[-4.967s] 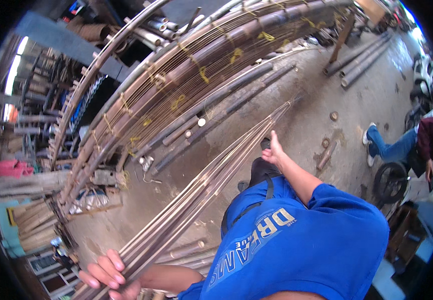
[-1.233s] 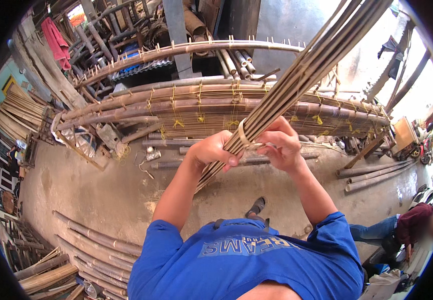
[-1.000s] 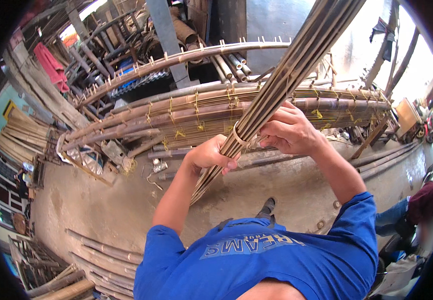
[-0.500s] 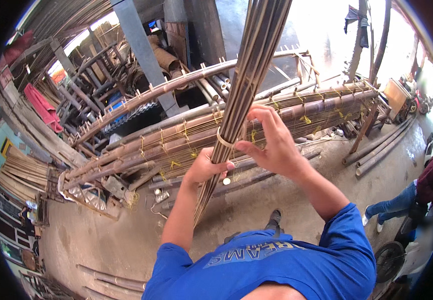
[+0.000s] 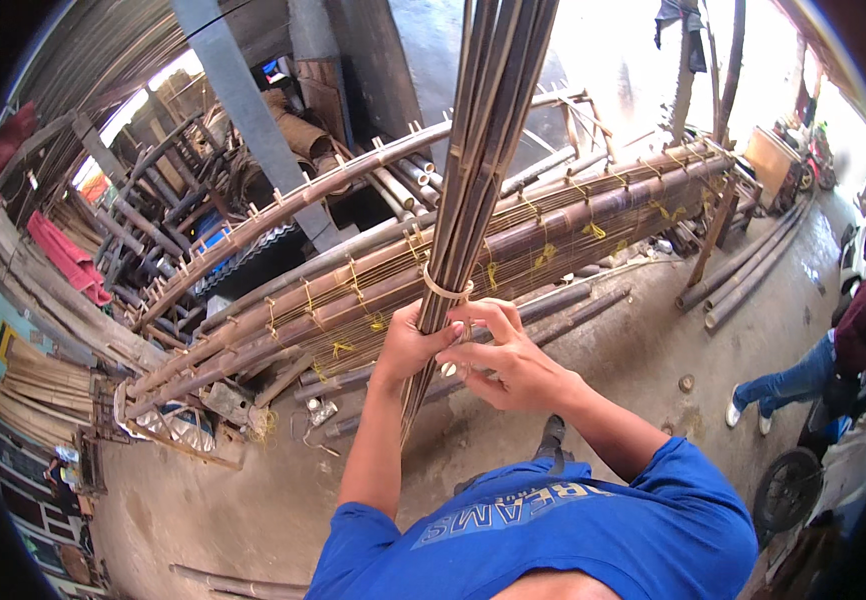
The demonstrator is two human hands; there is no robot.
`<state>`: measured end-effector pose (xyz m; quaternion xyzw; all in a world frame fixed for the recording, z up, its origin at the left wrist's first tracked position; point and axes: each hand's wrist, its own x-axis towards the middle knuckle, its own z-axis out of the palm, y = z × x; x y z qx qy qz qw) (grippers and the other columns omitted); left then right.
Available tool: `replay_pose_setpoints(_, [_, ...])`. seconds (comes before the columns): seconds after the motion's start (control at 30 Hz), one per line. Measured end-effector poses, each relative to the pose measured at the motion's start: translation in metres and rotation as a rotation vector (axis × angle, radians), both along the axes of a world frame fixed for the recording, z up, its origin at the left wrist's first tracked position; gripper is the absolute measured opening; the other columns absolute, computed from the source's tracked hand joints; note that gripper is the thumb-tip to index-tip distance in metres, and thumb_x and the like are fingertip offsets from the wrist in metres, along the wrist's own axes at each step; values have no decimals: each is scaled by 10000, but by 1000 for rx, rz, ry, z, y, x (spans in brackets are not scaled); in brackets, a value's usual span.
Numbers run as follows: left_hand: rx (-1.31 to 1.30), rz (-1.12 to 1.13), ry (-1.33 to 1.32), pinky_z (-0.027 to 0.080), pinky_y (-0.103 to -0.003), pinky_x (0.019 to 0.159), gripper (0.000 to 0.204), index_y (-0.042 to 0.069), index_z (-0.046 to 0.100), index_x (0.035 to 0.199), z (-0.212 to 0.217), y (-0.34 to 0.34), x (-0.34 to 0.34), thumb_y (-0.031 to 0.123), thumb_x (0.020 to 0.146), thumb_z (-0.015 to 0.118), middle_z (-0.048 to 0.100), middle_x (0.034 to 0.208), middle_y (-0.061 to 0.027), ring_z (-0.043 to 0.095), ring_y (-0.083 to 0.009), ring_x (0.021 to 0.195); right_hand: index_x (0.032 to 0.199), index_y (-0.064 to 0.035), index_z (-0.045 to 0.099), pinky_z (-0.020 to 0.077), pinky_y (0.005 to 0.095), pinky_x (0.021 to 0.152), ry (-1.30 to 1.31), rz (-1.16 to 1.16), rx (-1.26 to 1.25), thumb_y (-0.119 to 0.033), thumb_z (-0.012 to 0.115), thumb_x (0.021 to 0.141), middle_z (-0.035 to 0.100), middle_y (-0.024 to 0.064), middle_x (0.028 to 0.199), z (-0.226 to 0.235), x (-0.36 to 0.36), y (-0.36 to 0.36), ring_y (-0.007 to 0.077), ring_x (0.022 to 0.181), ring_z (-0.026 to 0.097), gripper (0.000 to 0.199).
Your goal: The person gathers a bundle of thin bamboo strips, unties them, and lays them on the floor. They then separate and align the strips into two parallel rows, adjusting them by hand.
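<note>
A long bundle of thin dark bamboo strips stands tilted in front of me, its top beyond the upper edge. My left hand is wrapped round its lower part. Just above that hand, a pale flat band circles the bundle. Bent and drawn together, the fingers of my right hand meet by the left thumb, just below the band. What they pinch is too small to make out. A small round whitish thing shows beneath the fingertips.
Beyond the bundle stretches a long bamboo frame strung with cords and yellow ties. Bamboo poles lie on the floor at right. A person in jeans stands near a wheel. Flat slats are stacked at far left.
My right hand has come down and left from beside the band to the left thumb, its fingers closing. My left hand keeps its grip on the bundle. The view has shifted slightly.
</note>
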<state>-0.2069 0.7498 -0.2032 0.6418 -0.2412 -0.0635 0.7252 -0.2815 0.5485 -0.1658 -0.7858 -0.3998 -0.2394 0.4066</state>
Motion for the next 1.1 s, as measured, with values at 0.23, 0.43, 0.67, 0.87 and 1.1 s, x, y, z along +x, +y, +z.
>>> replay_pose_setpoints(0.23, [62, -47, 67, 530, -246, 600, 288, -7, 678, 1075, -14, -6, 8, 136, 865, 814, 711, 858, -46, 636, -91, 687, 1082, -38, 547, 512, 343, 904, 464, 121, 725, -107, 704, 930, 491, 106, 1151, -51, 18, 10, 196, 1060, 556, 229])
replay_pose_setpoints(0.43, [75, -20, 88, 536, -265, 592, 244, -19, 664, 1021, -6, -14, 1, 108, 868, 806, 707, 845, -62, 634, -108, 672, 996, -89, 582, 255, 184, 400, 1298, 503, 846, -262, 425, 1079, 327, -109, 604, -43, 22, -23, 30, 453, 272, 248])
replay_pose_setpoints(0.67, [191, -43, 66, 535, -261, 594, 250, -6, 659, 996, -20, -19, 1, 114, 849, 823, 677, 815, -35, 631, -98, 676, 930, -79, 615, 322, 235, 402, 1321, 779, 1029, -311, 447, 1068, 365, -60, 568, 2, 22, -54, 77, 428, 347, 318])
replay_pose_setpoints(0.87, [173, -49, 98, 509, -248, 594, 227, 33, 645, 955, -7, -35, -5, 108, 841, 827, 646, 771, 19, 604, -62, 670, 926, -45, 642, 472, 303, 658, 552, -135, 50, -222, 509, 1062, 566, -12, 705, -37, 54, -88, 121, 690, 560, 260])
replay_pose_setpoints(1.1, [144, -3, 73, 525, -253, 604, 227, 33, 660, 973, -11, -39, -4, 96, 830, 824, 642, 772, 17, 610, -59, 686, 935, -43, 635, 494, 325, 739, 594, 245, 53, -250, 483, 1072, 621, 48, 803, 16, 1, -71, 148, 795, 592, 291])
